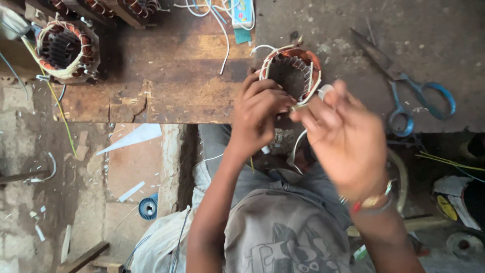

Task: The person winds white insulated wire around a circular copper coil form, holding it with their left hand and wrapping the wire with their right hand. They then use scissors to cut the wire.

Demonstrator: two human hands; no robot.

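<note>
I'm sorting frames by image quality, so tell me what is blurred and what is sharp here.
Head view: the right hand is smeared by motion blur, fingers indistinct; the left hand on the motor stator is only slightly soft; the blue-handled scissors and second stator read fairly sharp; lighting is dim and even, without glare.

small blue-white rectangular packet (242,12) at bench's far edge.

We see copper-orange windings bound in white sleeving on the stator (292,73) between our hands, its core dark grey. A second stator (65,48) shows the same orange and cream over a black core. The scissors (411,96) have blue handles and dull grey blades. The workbench (166,76) is worn brown wood, the spool (148,208) blue, our shirt (283,232) grey with a dark print.
</note>
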